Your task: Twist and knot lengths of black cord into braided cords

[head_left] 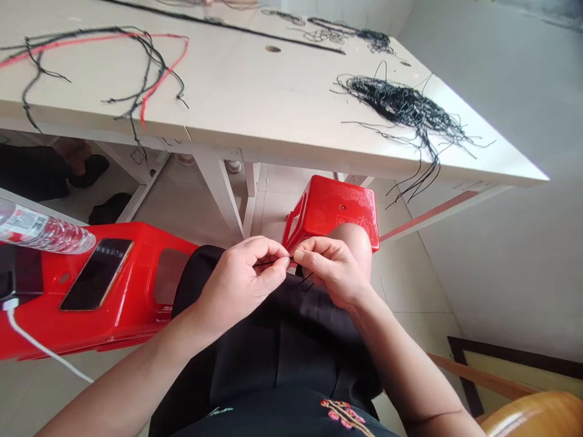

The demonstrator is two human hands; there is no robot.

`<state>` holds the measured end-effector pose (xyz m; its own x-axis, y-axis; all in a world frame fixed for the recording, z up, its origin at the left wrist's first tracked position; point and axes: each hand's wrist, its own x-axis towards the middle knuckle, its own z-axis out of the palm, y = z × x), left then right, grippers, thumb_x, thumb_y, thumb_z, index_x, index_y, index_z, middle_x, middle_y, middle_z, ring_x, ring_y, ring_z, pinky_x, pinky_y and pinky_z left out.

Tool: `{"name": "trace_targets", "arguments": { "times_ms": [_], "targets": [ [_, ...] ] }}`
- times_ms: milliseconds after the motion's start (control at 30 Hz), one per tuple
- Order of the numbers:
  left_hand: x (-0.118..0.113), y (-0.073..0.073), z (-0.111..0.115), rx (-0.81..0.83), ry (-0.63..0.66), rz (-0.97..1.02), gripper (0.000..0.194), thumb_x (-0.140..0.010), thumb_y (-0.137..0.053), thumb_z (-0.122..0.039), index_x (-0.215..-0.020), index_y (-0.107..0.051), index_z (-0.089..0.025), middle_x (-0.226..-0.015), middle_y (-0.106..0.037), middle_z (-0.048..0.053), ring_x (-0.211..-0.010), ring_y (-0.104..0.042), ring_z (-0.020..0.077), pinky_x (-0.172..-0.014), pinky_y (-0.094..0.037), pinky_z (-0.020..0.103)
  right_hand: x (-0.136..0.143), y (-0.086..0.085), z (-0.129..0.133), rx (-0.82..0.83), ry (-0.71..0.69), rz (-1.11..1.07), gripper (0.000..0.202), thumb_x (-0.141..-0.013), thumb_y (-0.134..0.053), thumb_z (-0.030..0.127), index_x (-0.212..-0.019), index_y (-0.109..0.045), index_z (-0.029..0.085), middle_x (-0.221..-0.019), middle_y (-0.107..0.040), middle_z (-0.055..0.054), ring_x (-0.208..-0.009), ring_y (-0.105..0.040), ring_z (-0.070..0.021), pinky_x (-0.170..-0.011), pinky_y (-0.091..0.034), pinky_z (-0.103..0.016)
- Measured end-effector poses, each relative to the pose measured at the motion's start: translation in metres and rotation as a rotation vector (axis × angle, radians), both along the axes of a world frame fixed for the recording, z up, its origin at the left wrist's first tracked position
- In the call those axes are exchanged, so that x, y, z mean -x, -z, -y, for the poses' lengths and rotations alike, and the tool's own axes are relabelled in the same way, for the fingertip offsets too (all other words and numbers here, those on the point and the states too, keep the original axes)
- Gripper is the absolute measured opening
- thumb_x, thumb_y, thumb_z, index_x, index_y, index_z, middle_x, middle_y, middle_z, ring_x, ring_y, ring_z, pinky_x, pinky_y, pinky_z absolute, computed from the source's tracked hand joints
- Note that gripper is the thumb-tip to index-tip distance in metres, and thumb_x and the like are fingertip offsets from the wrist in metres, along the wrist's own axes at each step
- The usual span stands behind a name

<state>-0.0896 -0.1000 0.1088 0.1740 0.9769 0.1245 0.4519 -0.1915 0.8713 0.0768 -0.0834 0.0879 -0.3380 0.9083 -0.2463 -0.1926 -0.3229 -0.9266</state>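
Note:
Above my lap, my left hand (pixel 250 270) and my right hand (pixel 330 267) meet with their fingertips almost touching. Each pinches a thin black cord (pixel 308 278), which runs between the two thumbs. Loose cord ends poke out below my right fingers, and a short stretch shows inside my left hand. The rest of the cord is hidden by the fingers. On the table ahead lies a tangled bundle of black cords (pixel 401 106) at the right. Braided black cords (pixel 150 73) with a red cord (pixel 180 54) spread over the left side.
The white table (pixel 255 91) has its front edge beyond my knees. A red stool (pixel 337 206) stands beneath it. To my left, another red stool (pixel 136 267) bears a phone (pixel 98 273), a plastic bottle (pixel 59 233) and a black box (pixel 22 273) with a white cable (pixel 45 349).

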Motion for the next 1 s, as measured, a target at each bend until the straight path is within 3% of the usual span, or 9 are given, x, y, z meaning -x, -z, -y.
{"name": "trace_targets", "arguments": {
  "times_ms": [100,200,333,467,600,800,900,1000],
  "targets": [
    [0.005,-0.009,-0.003,-0.026,-0.061,-0.002,0.008,-0.08,-0.058,-0.021,-0.077,-0.064,-0.018,-0.072,-0.064,-0.001,-0.063,-0.057,0.0096,-0.057,-0.046,0.018,0.007,-0.007,-0.01,-0.011,-0.053,-0.037,0.032,-0.071,-0.074,0.042,-0.068,-0.059,0.015,-0.048,-0.04,0.009,-0.04,-0.025,-0.001,-0.037,-0.017,-0.016],
    [0.014,-0.018,-0.005,-0.041,-0.122,0.001,0.01,-0.083,-0.058,-0.025,-0.081,-0.064,-0.018,-0.074,-0.065,0.0,-0.066,-0.058,0.0106,-0.061,-0.047,0.019,0.012,-0.017,-0.022,-0.158,-0.11,0.016,0.028,-0.077,-0.067,0.043,-0.079,-0.064,0.016,-0.052,-0.047,0.007,-0.041,-0.035,-0.0028,-0.039,-0.029,-0.016],
    [0.022,-0.032,-0.009,-0.071,-0.186,-0.001,0.013,-0.085,-0.056,-0.028,-0.081,-0.063,-0.018,-0.071,-0.062,-0.002,-0.063,-0.056,0.0099,-0.058,-0.045,0.018,0.016,-0.034,-0.038,-0.491,-0.109,0.152,0.021,-0.079,-0.068,0.031,-0.096,-0.068,0.019,-0.085,-0.069,-0.002,-0.074,-0.062,-0.0115,-0.067,-0.051,-0.024],
    [0.02,-0.044,-0.014,-0.117,-0.217,-0.025,0.015,-0.085,-0.055,-0.03,-0.079,-0.062,-0.018,-0.068,-0.06,-0.003,-0.06,-0.053,0.0089,-0.055,-0.043,0.018,0.018,-0.041,-0.047,-0.712,-0.081,0.221,0.016,-0.079,-0.066,0.024,-0.095,-0.071,0.022,-0.093,-0.071,-0.003,-0.093,-0.063,-0.0162,-0.086,-0.049,-0.031],
    [0.012,-0.05,-0.02,-0.112,-0.22,-0.04,0.016,-0.085,-0.056,-0.031,-0.078,-0.062,-0.018,-0.065,-0.058,-0.004,-0.057,-0.051,0.0082,-0.052,-0.041,0.017,0.018,-0.035,-0.052,-0.688,-0.014,0.174,0.011,-0.08,-0.065,0.026,-0.089,-0.07,0.021,-0.084,-0.069,-0.003,-0.083,-0.062,-0.0157,-0.076,-0.05,-0.03],
    [0.004,-0.055,-0.029,-0.095,-0.235,-0.096,0.017,-0.084,-0.055,-0.031,-0.077,-0.062,-0.017,-0.064,-0.057,-0.002,-0.057,-0.051,0.0097,-0.053,-0.043,0.019,0.018,-0.036,-0.059,-0.807,0.05,0.199,0.007,-0.082,-0.062,0.025,-0.083,-0.068,0.021,-0.078,-0.067,-0.002,-0.08,-0.058,-0.0154,-0.079,-0.047,-0.032],
    [0.003,-0.056,-0.031,-0.091,-0.234,-0.101,0.017,-0.084,-0.054,-0.03,-0.078,-0.062,-0.017,-0.068,-0.061,0.0,-0.062,-0.055,0.011,-0.057,-0.045,0.02,0.021,-0.036,-0.062,-0.635,-0.055,0.037,0.012,-0.085,-0.06,0.03,-0.085,-0.064,0.019,-0.08,-0.067,-0.002,-0.077,-0.062,-0.0135,-0.073,-0.05,-0.027],
    [0.002,-0.057,-0.034,-0.129,-0.238,-0.122,0.014,-0.084,-0.054,-0.027,-0.077,-0.061,-0.017,-0.07,-0.063,0.0,-0.064,-0.058,0.0117,-0.06,-0.047,0.021,0.024,-0.034,-0.064,-0.43,-0.12,-0.108,0.019,-0.085,-0.06,0.037,-0.085,-0.059,0.018,-0.07,-0.061,0.001,-0.06,-0.057,-0.0091,-0.056,-0.048,-0.022]
  ]
}}
